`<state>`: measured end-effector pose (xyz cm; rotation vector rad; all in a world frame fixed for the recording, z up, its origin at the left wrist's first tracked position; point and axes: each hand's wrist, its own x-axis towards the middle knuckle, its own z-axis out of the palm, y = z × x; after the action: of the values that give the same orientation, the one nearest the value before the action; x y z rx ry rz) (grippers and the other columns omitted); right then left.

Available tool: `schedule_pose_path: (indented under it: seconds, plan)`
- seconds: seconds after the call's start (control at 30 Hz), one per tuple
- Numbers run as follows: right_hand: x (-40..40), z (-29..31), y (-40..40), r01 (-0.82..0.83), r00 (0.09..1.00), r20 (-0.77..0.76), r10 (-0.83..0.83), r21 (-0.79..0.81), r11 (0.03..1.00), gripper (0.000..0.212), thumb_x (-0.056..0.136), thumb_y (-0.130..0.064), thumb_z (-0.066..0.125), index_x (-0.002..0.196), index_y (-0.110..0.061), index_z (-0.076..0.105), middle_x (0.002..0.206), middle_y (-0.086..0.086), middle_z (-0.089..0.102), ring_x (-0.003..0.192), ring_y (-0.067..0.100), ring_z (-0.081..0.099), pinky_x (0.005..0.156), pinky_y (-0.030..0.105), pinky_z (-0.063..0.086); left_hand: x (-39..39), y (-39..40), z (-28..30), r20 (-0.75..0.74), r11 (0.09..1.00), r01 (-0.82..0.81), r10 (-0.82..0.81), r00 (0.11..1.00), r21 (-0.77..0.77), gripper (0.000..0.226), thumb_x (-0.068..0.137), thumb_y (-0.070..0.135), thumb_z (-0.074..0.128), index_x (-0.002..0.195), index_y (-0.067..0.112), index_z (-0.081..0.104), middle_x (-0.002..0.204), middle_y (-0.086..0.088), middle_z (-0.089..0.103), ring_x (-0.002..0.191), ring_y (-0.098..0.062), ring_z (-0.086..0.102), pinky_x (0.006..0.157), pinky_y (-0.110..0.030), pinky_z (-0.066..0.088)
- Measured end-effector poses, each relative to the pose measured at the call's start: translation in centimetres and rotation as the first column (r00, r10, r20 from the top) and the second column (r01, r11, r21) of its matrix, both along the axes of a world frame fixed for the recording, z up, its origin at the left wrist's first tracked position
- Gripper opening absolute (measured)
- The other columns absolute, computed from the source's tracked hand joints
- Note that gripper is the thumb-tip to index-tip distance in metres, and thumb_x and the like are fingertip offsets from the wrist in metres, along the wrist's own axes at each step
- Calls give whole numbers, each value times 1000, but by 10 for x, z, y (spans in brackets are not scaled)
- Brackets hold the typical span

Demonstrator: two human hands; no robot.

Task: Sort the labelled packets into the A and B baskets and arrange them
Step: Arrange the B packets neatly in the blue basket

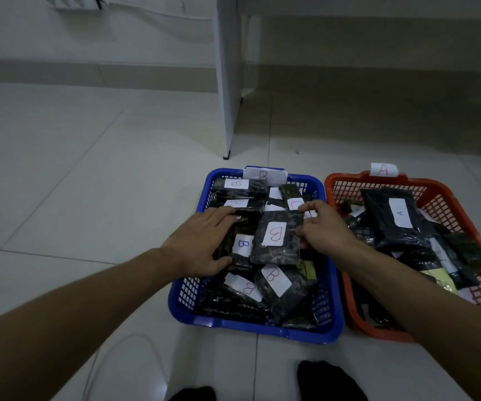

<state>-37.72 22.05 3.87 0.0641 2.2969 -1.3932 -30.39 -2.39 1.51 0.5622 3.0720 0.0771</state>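
Note:
A blue basket (250,328) tagged B sits on the floor, filled with several dark packets bearing white B labels. Beside it on the right stands an orange basket (340,186) tagged A, holding dark packets, one with an A label (400,213). My left hand (201,241) rests with fingers spread over a packet with a blue B label (242,244). My right hand (323,230) grips the right edge of the top packet with a red B label (275,233) in the middle of the blue basket.
White tiled floor lies all around. A white furniture panel (229,82) stands behind the baskets, with a wall and skirting beyond. My dark-socked feet (328,380) show at the bottom edge. A thin white cable (103,360) curves on the floor at lower left.

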Motion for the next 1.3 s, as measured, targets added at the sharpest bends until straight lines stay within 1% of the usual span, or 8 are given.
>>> schedule_pose_path:
  seconds: [0.13, 0.4, 0.6, 0.7, 0.8, 1.0, 1.1, 1.3]
  plan:
    - [2, -1, 1, 24, 1000, 5, -24, 28, 999, 36, 91, 4, 57, 117, -20, 49, 90, 9, 70, 67, 15, 67, 46, 20, 49, 5, -11, -7, 86, 994, -77, 69, 994, 84, 80, 84, 57, 61, 146, 13, 36, 149, -5, 38, 131, -22, 40, 110, -35, 35]
    - [8, -5, -17, -101, 994, 36, 99, 75, 992, 34, 92, 3, 53, 116, -21, 49, 96, 12, 68, 71, 18, 65, 50, 24, 50, -4, -15, -1, 148, 995, -75, 65, 987, 65, 80, 82, 66, 50, 145, 17, 42, 147, -2, 41, 132, -20, 37, 111, -34, 33]
    - [17, -19, -39, -121, 991, -43, 126, 114, 986, 31, 92, -2, 60, 110, -26, 50, 97, 16, 70, 80, 28, 72, 70, 43, 61, 5, -11, 5, 77, 985, -159, 153, 985, 71, 55, 88, 52, 55, 133, 24, 43, 130, 1, 54, 114, -19, 50, 94, -38, 45]
    - [17, -19, -39, -90, 996, 10, 89, 34, 995, 28, 94, 2, 57, 111, -20, 53, 103, 18, 68, 79, 24, 71, 52, 26, 54, 6, -7, 15, 0, 965, -223, 225, 974, 136, 30, 96, 37, 47, 120, 18, 50, 106, -4, 66, 86, -21, 61, 73, -37, 53]
    - [15, -14, -37, -38, 998, 58, 40, -35, 999, 29, 94, 9, 49, 112, -12, 56, 103, 15, 66, 68, 19, 66, 43, 21, 48, 2, -12, 25, -45, 947, -272, 283, 958, 173, 23, 98, 32, 46, 115, 17, 53, 93, -7, 69, 74, -22, 62, 67, -37, 54]
    - [16, -15, -52, -63, 996, 56, 64, -31, 998, 31, 93, 7, 55, 116, -12, 50, 99, 17, 67, 60, 16, 63, 44, 22, 48, 2, -19, 24, 94, 928, -291, 277, 956, 232, 43, 86, 46, 66, 119, 22, 53, 114, -1, 66, 92, -18, 61, 78, -32, 52]
    - [13, -20, -69, -3, 999, 32, 6, -86, 996, 35, 91, 1, 65, 116, -13, 46, 100, 18, 69, 75, 24, 69, 50, 25, 53, 6, -18, 22, 95, 950, -252, 237, 967, 186, 50, 84, 51, 67, 125, 24, 56, 126, 2, 60, 110, -16, 55, 87, -36, 51]
    - [6, -27, -84, 111, 993, -21, -113, -76, 991, 35, 83, -4, 77, 111, -8, 56, 94, 13, 71, 71, 24, 69, 51, 26, 55, 11, -21, 18, 116, 967, -197, 179, 977, 164, 62, 84, 46, 69, 139, 31, 45, 140, 8, 52, 124, -15, 39, 100, -34, 40]
